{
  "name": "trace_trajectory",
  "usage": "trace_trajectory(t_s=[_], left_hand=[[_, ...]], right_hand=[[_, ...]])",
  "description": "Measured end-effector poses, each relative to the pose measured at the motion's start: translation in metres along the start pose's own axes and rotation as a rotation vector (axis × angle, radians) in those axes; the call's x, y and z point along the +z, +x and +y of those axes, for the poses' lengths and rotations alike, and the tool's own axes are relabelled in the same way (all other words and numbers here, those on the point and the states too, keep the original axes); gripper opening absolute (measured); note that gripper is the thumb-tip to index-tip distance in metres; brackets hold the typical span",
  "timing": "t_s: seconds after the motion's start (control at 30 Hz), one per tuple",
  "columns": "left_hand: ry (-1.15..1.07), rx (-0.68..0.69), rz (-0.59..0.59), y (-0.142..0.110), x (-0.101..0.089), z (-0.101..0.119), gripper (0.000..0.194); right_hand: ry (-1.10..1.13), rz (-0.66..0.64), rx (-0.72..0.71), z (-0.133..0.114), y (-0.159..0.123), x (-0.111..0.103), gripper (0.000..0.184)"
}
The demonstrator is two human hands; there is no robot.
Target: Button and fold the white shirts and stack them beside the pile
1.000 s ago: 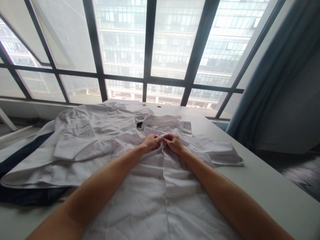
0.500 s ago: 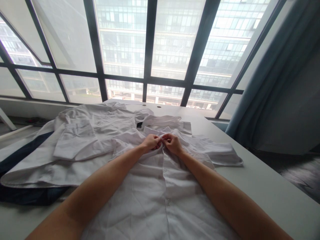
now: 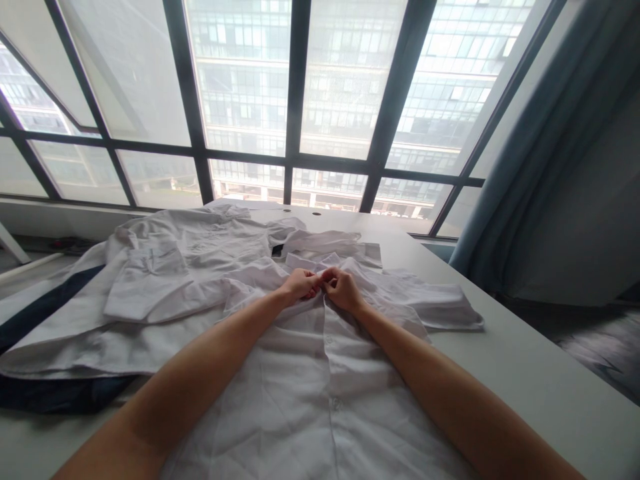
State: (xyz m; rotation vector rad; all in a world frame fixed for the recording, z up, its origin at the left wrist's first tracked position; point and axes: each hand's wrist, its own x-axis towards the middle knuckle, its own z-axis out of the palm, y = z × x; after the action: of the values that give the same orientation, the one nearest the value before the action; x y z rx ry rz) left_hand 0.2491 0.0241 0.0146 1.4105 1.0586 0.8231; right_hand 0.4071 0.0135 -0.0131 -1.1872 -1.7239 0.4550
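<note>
Left hand (image 3: 300, 283) and right hand (image 3: 343, 291) both closed, fingertips pinching the placket (image 3: 328, 340) of a white shirt (image 3: 295, 400) at its upper end; whether a button is gripped, cannot tell; shirt lies front up on a table (image 3: 505, 353); left of the shirt, a second white garment (image 3: 170, 280) over dark cloth (image 3: 50, 395); beyond the shirt, a window (image 3: 300, 87).
</note>
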Motion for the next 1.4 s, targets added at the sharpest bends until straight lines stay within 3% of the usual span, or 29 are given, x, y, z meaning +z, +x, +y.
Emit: trace_trajectory(t_s=[0.4,0.87,1.4], left_hand=[[-0.123,-0.008,-0.037,0.005,-0.006,-0.005,0.029],[-0.16,0.018,-0.059,0.011,-0.009,-0.011,0.035],[-0.048,0.036,-0.023,0.002,-0.003,-0.002,0.035]], right_hand=[[0.019,0.002,-0.008,0.002,0.0,0.0,0.018],[0.098,0.019,0.006,0.0,-0.001,0.002,0.029],[0.111,0.015,0.018,0.008,0.002,0.001,0.03]])
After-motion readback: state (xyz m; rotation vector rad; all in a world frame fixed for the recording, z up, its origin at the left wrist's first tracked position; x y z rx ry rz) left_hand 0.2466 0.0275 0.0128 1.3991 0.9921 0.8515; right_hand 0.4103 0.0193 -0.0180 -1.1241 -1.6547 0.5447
